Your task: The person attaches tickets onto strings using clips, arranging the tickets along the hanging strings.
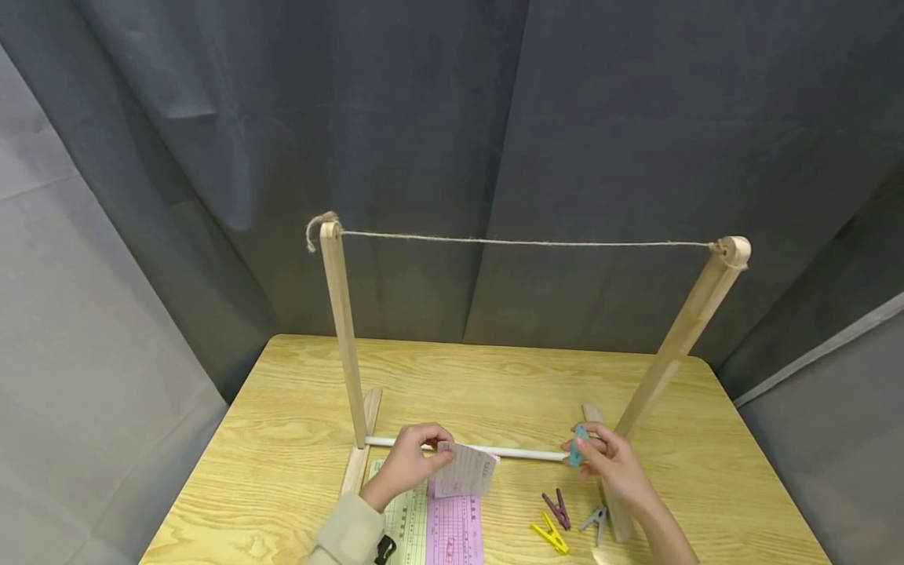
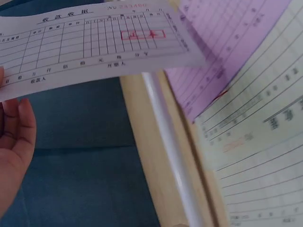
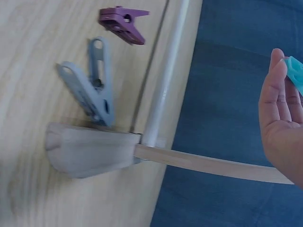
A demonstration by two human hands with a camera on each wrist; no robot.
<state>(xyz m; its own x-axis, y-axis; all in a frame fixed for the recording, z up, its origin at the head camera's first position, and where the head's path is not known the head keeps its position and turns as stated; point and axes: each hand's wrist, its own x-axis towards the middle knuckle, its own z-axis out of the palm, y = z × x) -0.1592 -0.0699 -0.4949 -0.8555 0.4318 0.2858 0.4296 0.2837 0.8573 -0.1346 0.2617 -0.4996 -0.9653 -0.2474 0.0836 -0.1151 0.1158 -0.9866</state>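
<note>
My left hand (image 1: pixel 415 461) pinches a white printed receipt slip (image 1: pixel 464 471) by its upper left edge. In the left wrist view the receipt (image 2: pixel 94 47) shows ruled columns, a red number and a red stamp. Beneath it on the table lie a pink form (image 1: pixel 454 526) and a pale green form (image 1: pixel 406 522). My right hand (image 1: pixel 616 464) pinches a teal clothespin (image 1: pixel 578 446) between thumb and fingers, in front of the right post. Below that hand lie a purple clothespin (image 1: pixel 558 510), a yellow clothespin (image 1: pixel 550 535) and a grey clothespin (image 1: pixel 595 519).
A wooden frame stands on the table (image 1: pixel 282 439), with a left post (image 1: pixel 342 329) and a right post (image 1: pixel 678 345). Twine (image 1: pixel 523 242) stretches between the post tops, and a white rod (image 1: pixel 526 453) joins the feet. Dark curtains (image 1: pixel 395 157) hang behind.
</note>
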